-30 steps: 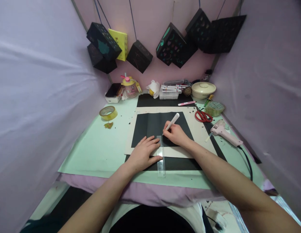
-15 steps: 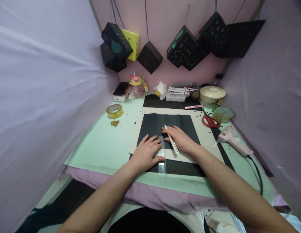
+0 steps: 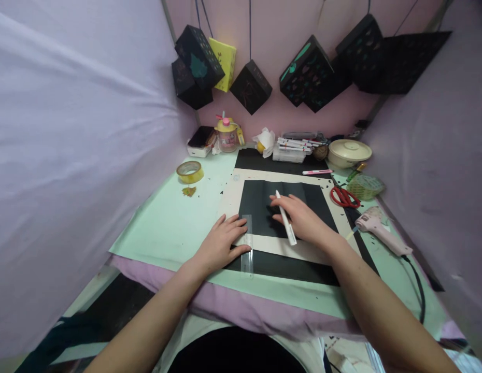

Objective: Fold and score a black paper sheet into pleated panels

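My left hand [image 3: 217, 242] lies flat with its fingers apart, fingertips and thumb resting on a clear ruler [image 3: 247, 265]. The ruler lies lengthwise along the left edge of a dark paper sheet [image 3: 260, 199], its near end reaching past the board. My right hand [image 3: 306, 220] is over the middle of that sheet, closed around a white pen [image 3: 286, 223] that slants, one end pointing away from me. Beneath the sheet is a cream board [image 3: 230, 194], and a larger black sheet [image 3: 280, 263] shows below the board.
Yellow tape [image 3: 190, 172] and a dry leaf [image 3: 188, 191] lie left. Red-handled scissors [image 3: 344, 197], a glue gun [image 3: 383, 230] and a pink pen-like tool [image 3: 317, 172] lie right. Behind stand a jar [image 3: 227, 135], pens [image 3: 297, 143] and a lidded bowl [image 3: 350, 152]. Decorated boxes [image 3: 251, 87] hang above.
My left hand and the ruler have moved left to the dark sheet's left edge. That sheet has shifted right on the board. My right hand has moved right with the pen. The view shifted slightly.
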{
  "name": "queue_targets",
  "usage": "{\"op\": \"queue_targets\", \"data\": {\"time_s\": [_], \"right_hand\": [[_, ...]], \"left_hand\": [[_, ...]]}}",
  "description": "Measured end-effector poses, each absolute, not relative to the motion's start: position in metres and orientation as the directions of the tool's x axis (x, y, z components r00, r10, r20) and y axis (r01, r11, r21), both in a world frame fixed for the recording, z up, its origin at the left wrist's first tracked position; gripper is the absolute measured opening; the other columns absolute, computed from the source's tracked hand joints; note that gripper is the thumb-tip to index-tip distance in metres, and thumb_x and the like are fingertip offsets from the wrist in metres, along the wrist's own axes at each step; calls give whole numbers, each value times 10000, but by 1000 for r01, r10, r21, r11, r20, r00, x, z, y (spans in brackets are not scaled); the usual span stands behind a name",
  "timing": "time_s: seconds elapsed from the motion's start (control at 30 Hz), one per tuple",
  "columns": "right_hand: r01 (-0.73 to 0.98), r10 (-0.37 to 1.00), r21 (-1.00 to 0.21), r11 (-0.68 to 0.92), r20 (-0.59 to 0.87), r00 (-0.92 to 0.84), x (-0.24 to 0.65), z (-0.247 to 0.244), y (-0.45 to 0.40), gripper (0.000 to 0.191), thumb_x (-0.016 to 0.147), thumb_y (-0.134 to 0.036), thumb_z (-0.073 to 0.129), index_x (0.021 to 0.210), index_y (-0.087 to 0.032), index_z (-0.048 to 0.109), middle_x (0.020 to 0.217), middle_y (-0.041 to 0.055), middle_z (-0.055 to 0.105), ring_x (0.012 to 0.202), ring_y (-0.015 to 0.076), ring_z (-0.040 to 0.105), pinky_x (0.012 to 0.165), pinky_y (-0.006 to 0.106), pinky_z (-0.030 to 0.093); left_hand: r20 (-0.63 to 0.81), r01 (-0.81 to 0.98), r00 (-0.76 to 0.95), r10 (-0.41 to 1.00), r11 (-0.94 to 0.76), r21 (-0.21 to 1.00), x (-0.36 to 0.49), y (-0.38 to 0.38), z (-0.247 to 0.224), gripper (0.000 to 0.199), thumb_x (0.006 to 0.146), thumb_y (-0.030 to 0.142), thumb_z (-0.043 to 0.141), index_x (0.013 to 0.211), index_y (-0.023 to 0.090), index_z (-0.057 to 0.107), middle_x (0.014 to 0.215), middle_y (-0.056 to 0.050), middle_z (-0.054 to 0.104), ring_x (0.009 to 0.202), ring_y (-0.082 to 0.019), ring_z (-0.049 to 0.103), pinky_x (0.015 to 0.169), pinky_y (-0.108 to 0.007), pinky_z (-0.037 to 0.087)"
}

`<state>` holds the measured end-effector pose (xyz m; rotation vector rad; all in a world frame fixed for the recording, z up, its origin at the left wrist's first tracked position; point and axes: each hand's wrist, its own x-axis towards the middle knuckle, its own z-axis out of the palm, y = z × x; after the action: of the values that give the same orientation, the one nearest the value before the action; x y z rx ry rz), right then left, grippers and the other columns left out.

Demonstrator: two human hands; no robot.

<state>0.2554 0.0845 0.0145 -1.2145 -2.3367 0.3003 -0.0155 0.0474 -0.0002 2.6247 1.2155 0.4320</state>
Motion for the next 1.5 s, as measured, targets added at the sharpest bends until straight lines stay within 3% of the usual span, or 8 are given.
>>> {"op": "queue_targets", "data": {"time_s": [0.07, 0.2, 0.5, 0.77, 1.13, 1.33, 1.5], "right_hand": [[673, 789, -413, 614, 310, -530, 232, 18, 82, 260, 897, -253, 560, 1154, -216, 556, 1362, 121, 554, 1279, 227, 503, 1053, 443, 407], [733, 811, -350, 583, 195, -552, 196, 7, 86, 288, 887, -276, 586, 1156, -172, 574, 1412, 181, 489, 1352, 303, 408, 1071, 517, 365], [641, 761, -434, 633, 196, -619, 208, -11, 97, 316, 910, -339, 546, 1208, -236, 548, 1466, 113, 445, 1401, 232, 338, 1136, 507, 278], [629, 764, -457, 628, 208, -611, 206, -13, 97, 322, 895, -344, 565, 1202, -246, 555, 1455, 116, 458, 1397, 243, 345, 1127, 542, 281], [647, 769, -438, 624, 197, -609, 207, -12, 96, 346, 901, -342, 564, 1228, -234, 548, 1461, 112, 453, 1402, 231, 337, 1136, 507, 279], [645, 776, -459, 610, 184, -603, 210, -11, 95, 363, 902, -356, 557, 1249, -253, 543, 1451, 99, 468, 1400, 235, 341, 1134, 522, 275], [607, 752, -457, 650, 272, -600, 205, -5, 91, 369, 894, -296, 566, 1260, -259, 530, 1439, 83, 485, 1406, 220, 328, 1160, 529, 214]], "left_hand": [[187, 696, 616, 765, -640, 325, -14, 47, -1, 443, 880, 497, 566, 1227, 222, 587, 1396, -86, 529, 1364, -286, 384, 1148, -544, 225], [202, 703, 599, 775, -630, 330, -16, 46, -4, 436, 877, 475, 581, 1234, 225, 585, 1392, -85, 533, 1365, -283, 382, 1152, -545, 216], [231, 717, 531, 815, -578, 390, -24, 50, -8, 325, 904, 405, 550, 1171, 232, 613, 1392, -73, 531, 1361, -264, 388, 1153, -532, 219], [217, 731, 504, 836, -546, 410, -28, 43, -4, 496, 898, 378, 563, 1354, 233, 434, 1373, -73, 546, 1368, -260, 380, 1162, -520, 196], [204, 732, 499, 842, -535, 422, -32, 40, -2, 484, 903, 383, 550, 1357, 253, 446, 1378, -65, 544, 1366, -264, 384, 1160, -531, 185], [215, 737, 511, 832, -553, 389, -34, 38, -4, 358, 920, 381, 520, 1251, 255, 575, 1382, -56, 544, 1365, -252, 386, 1165, -531, 170], [222, 737, 508, 832, -554, 388, -33, 38, -5, 351, 916, 369, 525, 1241, 251, 591, 1381, -56, 545, 1361, -255, 389, 1163, -536, 173]]}}
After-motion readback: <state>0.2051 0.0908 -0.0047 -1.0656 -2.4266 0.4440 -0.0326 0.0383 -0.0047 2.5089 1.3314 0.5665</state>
